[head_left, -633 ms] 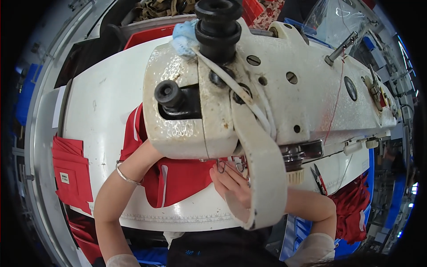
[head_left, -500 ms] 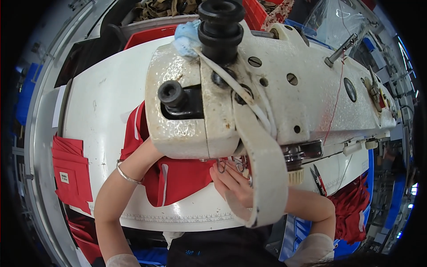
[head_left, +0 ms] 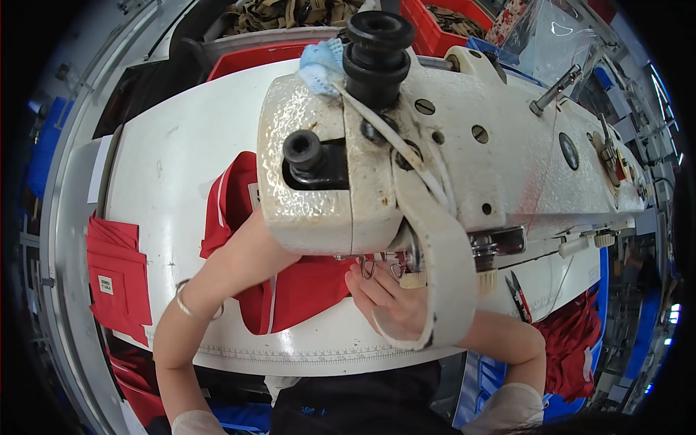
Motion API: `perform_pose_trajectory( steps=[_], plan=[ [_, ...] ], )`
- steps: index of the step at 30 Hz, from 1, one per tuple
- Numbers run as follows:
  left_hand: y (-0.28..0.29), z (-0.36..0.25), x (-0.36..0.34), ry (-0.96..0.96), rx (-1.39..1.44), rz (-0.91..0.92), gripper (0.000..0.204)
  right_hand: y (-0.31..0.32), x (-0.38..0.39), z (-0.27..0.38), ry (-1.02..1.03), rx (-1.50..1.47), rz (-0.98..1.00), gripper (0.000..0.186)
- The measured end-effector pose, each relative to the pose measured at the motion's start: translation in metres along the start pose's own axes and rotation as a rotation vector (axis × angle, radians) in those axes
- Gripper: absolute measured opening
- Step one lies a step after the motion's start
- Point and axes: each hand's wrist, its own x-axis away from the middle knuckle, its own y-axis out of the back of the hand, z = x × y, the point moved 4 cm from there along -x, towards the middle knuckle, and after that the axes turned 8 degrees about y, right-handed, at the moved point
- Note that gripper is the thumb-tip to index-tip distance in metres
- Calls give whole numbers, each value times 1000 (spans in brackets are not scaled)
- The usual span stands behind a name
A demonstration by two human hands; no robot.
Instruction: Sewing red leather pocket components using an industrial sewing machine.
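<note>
A red fabric piece with a pale strip along it lies under the head of a white sewing machine. Its far part rises in a fold at the machine's left side, where part of a pale patch shows. My right hand rests on the cloth's right edge by the presser area, fingers stretched out flat. A white strap hangs in front of part of this hand. My left hand reaches over the cloth and under the machine head, which hides its fingers. A bangle circles my left forearm.
Stacked red fabric pieces with a small label lie at the table's left edge. Thread snips lie right of the machine. More red cloth fills a blue bin at right. Red bins stand behind the table.
My left wrist has shifted right, with more of it showing below the machine head. The whole machine sits slightly farther right in view. My right hand stays at the cloth's edge.
</note>
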Motion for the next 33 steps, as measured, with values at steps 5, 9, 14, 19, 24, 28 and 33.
perform_pose_trajectory(
  steps=[5, 9, 14, 19, 24, 28, 33],
  plan=[
    [-31, -33, 66, -140, -202, 60, 32, 8, 1, 1, -73, -76, -83, 24],
    [-55, -13, 77, -323, -152, -3, 29, -3, 11, 0, -146, -152, -101, 18],
    [-50, -3, 67, -318, -35, 9, 42, 13, 3, -11, -209, -116, -70, 15],
    [-51, 6, 52, -300, -19, -10, 42, 9, 0, -25, -291, -127, -33, 30],
    [-49, 18, 42, -252, -35, -20, 35, 2, 3, -32, -427, -188, -19, 36],
    [-44, 22, 31, -213, -38, -57, 26, 5, 1, -35, -361, -204, -93, 30],
    [-40, 18, 26, -222, -35, -74, 21, -8, 12, -31, -334, -168, -158, 8]
  ],
)
